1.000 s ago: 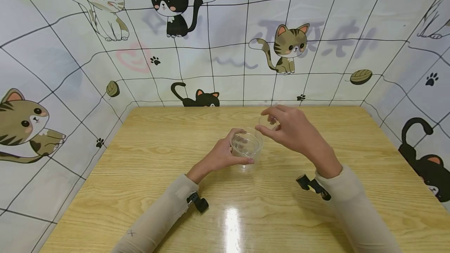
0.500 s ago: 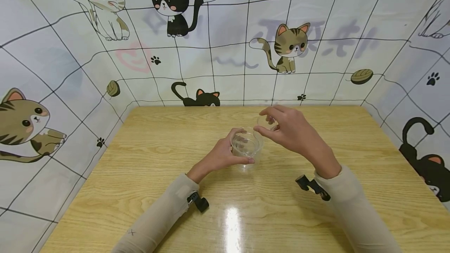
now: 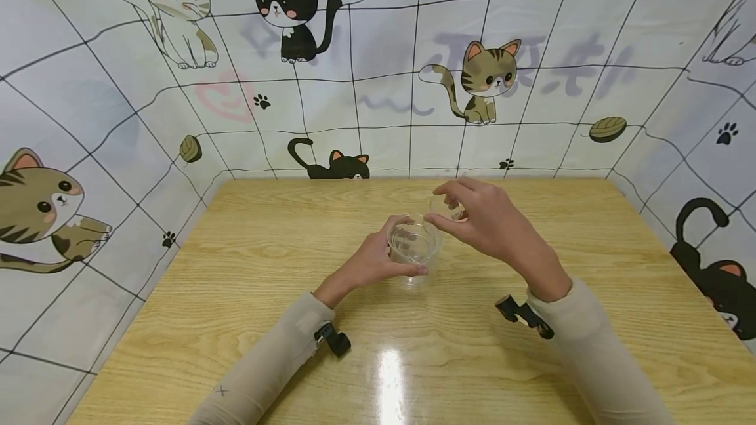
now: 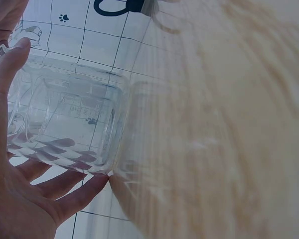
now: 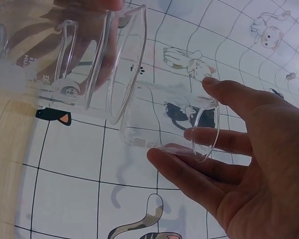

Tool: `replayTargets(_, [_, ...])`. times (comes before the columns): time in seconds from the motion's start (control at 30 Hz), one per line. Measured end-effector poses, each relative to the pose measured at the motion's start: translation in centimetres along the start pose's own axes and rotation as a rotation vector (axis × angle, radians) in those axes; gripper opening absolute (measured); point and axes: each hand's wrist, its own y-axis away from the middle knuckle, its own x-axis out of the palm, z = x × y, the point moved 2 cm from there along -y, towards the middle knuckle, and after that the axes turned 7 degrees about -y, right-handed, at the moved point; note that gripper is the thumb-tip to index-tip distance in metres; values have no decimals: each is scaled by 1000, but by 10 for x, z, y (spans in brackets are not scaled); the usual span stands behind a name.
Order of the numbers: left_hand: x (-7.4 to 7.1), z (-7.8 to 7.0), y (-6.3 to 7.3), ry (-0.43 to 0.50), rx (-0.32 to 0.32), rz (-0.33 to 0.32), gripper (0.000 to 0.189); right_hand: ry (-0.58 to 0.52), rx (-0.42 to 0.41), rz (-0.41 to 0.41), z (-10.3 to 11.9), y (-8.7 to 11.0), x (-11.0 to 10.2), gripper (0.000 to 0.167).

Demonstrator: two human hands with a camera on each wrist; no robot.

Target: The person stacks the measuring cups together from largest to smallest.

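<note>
My left hand [image 3: 373,256] grips a large clear beaker [image 3: 416,251], thumb on the near side and fingers round the far side. It stands upright on the table, with a flared rim and white printed marks [image 4: 82,107] on its wall. Clear round edges show inside it, apparently another vessel nested there. Up and to the right, my right hand [image 3: 489,216] holds a smaller clear beaker [image 5: 164,119] by its rim end between thumb and fingers. Its other end points toward the large beaker's rim [image 5: 129,64]. Whether the two touch, I cannot tell.
The wooden table [image 3: 283,235] ends at a back wall cloth [image 3: 390,103] printed with cats and grid lines. Similar cloth hangs at both sides. Small black cameras [image 3: 524,315] sit on both wrists, and a bright glare streak [image 3: 390,385] lies on the near tabletop.
My right hand has shifted slightly left with the small beaker, nearer to the large one. The left hand and the large beaker have stayed in place.
</note>
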Motion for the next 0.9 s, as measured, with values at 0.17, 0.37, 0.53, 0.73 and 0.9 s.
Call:
replayTargets(0.17, [0, -1, 0, -7, 1, 1, 103, 5, 4, 3, 2, 0, 0, 38])
replayTargets(0.37, [0, -1, 1, -2, -2, 0, 101, 5, 6, 2, 4, 1, 0, 39])
replayTargets(0.53, [0, -1, 1, -5, 0, -5, 101, -4, -14, -6, 6, 1, 1, 40])
replayTargets(0.73, [0, 0, 1, -13, -3, -4, 102, -6, -39, -12, 6, 1, 3, 39])
replayTargets(0.9, [-1, -1, 1, -18, -7, -5, 100, -12, -46, -6, 6, 0, 6, 40])
